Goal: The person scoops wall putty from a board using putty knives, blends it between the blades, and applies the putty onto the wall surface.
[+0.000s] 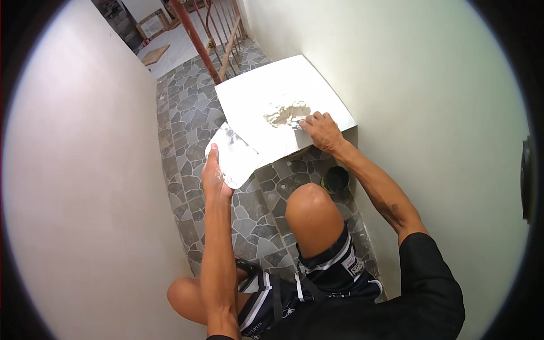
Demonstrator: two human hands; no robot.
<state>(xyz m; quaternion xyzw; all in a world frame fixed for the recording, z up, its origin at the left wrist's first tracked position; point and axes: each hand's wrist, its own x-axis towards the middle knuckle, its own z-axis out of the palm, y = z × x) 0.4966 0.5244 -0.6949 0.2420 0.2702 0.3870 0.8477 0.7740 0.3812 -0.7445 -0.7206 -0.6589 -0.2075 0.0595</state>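
My left hand (213,175) grips a white flat board (235,158) with smears on it, its thumb along the near-left edge, beside a larger white square panel (252,99). On that panel lies a rough patch of off-white paste (277,116) with a beige middle. My right hand (324,130) is at the patch's right side, fingers curled on what looks like a flat scraper blade (296,136); its handle is hidden by my fingers. What supports the panel is mostly hidden under it.
A dark bucket (334,180) stands on the grey stone-patterned floor (187,113) beside my bare knee (311,209). Pale walls (85,170) rise on both sides. A rusty red railing (195,39) stands beyond the panel, with wooden pieces (154,54) on a lighter floor behind.
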